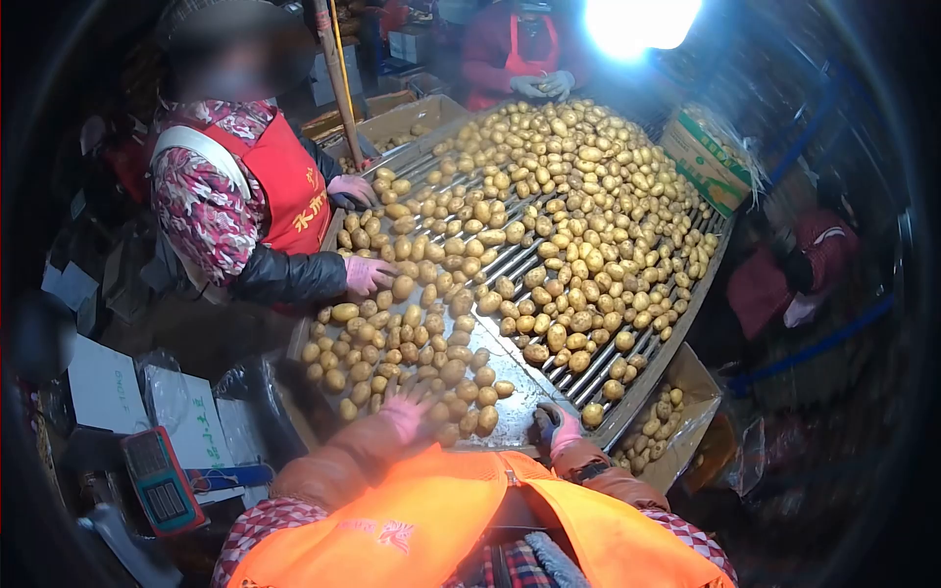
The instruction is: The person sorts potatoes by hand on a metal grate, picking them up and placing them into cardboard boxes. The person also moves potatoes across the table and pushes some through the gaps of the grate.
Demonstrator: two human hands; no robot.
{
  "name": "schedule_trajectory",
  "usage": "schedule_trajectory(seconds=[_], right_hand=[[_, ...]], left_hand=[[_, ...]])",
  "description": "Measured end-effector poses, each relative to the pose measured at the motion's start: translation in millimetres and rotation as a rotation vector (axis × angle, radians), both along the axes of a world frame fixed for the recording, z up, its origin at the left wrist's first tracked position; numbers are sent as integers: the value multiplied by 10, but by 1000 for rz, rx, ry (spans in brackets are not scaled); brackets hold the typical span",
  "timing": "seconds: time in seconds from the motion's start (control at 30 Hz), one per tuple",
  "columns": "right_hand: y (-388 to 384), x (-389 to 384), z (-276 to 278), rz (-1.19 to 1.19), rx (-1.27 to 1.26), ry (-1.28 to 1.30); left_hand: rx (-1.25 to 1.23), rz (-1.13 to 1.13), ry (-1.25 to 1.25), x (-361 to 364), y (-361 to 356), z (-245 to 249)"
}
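My left hand (405, 412), in a pink glove, is slightly blurred, with its fingers spread beside potatoes (454, 372) at the near edge of the sorting table. My right hand (559, 427), in a pink glove with dark fingers, rests with fingers stretched out on the bare metal sheet (515, 400). A single potato (592, 416) lies just right of it. Neither hand appears to hold a potato. Beyond the sheet, metal rollers (580, 384) carry a large heap of potatoes (588, 225).
At the left, a person in a red apron (294, 196) reaches pink gloves over the potatoes. Another person (515, 59) stands at the far end. A cardboard box of potatoes (676, 421) is at the near right. A digital scale (162, 480) and white boxes (106, 387) stand at the left.
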State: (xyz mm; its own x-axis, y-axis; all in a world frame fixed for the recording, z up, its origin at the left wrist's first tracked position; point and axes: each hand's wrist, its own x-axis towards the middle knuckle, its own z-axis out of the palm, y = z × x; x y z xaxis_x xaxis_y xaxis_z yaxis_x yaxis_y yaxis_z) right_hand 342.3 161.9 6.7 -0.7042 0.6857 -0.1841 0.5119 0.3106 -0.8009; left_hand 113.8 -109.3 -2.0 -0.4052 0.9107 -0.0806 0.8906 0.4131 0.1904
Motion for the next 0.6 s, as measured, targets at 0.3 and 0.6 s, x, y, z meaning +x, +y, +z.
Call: schedule_trajectory(seconds=[0.3, 0.6], right_hand=[[167, 69, -345, 46, 5, 38], [262, 123, -564, -38, -458, 25]], left_hand=[[23, -7, 12, -63, 16, 35], [51, 19, 45, -54, 20, -55]])
